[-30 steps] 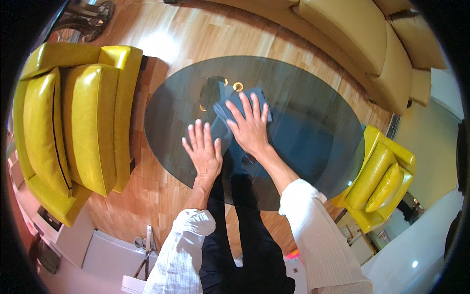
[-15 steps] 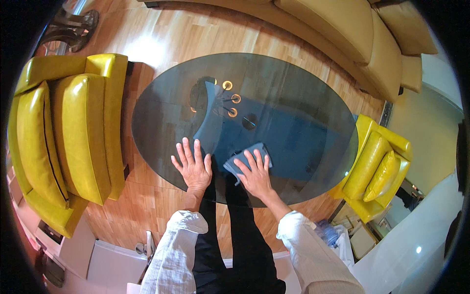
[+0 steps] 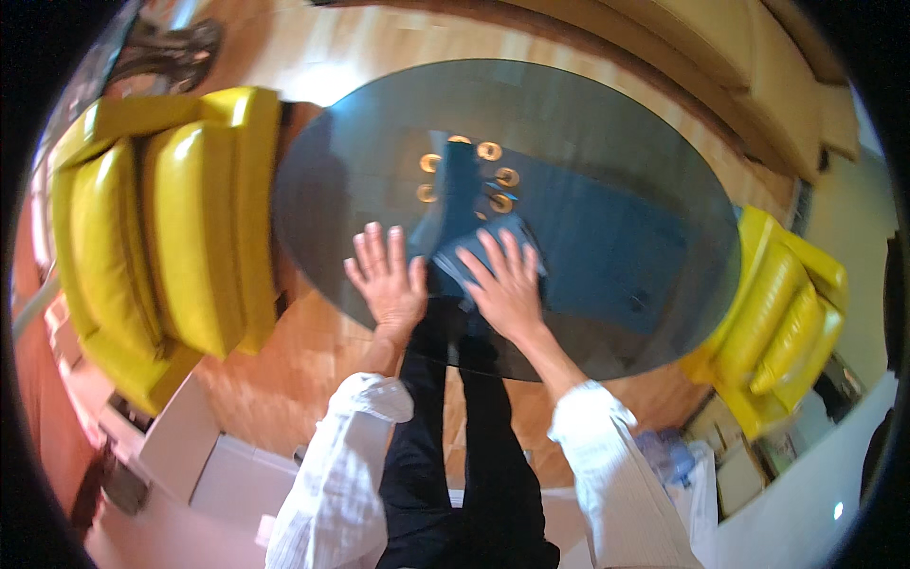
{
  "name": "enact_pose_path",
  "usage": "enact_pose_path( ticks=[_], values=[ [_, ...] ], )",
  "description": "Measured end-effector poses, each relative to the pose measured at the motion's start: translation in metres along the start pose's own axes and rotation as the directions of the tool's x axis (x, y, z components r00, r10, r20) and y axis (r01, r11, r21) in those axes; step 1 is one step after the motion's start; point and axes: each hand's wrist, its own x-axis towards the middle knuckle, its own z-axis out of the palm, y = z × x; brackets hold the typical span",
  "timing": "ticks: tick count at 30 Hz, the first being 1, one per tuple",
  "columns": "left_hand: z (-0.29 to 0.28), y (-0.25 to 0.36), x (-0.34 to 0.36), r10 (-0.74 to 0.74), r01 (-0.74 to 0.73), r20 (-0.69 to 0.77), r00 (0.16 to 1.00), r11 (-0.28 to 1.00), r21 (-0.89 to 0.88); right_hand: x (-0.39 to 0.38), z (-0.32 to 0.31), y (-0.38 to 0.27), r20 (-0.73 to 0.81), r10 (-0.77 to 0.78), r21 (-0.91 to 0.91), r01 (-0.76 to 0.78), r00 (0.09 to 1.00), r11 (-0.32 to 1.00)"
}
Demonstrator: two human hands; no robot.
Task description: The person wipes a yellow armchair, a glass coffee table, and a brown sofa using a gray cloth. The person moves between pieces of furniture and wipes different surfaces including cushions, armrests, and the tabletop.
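A dark oval glass table (image 3: 607, 123) stretches out in front of me. On its near half, my right hand (image 3: 509, 289) lies with spread fingers over a folded grey-blue cloth (image 3: 523, 230), pressing it against the glass. Part of the cloth is covered by the palm and fingers. My left hand (image 3: 391, 289), holding nothing, is spread over the glass to the left of the cloth, close to the near rim. Whether its palm fully touches the glass I cannot tell.
A yellow armchair (image 3: 185, 228) stands left of the table, another yellow armchair (image 3: 773, 322) on the right. A tan sofa (image 3: 682, 47) runs along the far right. Ring-shaped lamp reflections show in the glass. My legs (image 3: 417, 446) are at the near edge, above a wooden floor (image 3: 256, 394).
My right hand and the cloth have slid farther from me over the glass and slightly left. My left hand stays near the near rim, fingers still spread. The whole view has shifted.
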Motion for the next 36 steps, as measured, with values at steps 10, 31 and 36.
enact_pose_path(
  ticks=[10,31,36],
  values=[
    [0.002,-0.024,-0.047,0.115,-0.115,0.054,0.992,0.993,-0.002,-0.159,0.024,0.033,0.228,-0.192,0.043,0.187,0.954,0.981],
    [0.004,-0.012,-0.049,0.146,-0.146,0.038,0.989,0.989,-0.003,-0.129,0.05,0.008,0.235,-0.439,0.04,0.443,0.867,0.896],
    [-0.025,-0.052,-0.022,0.344,-0.325,0.123,0.931,0.934,-0.15,-0.073,0.061,-0.06,0.213,-0.357,0.02,0.361,0.91,0.932]
  ],
)
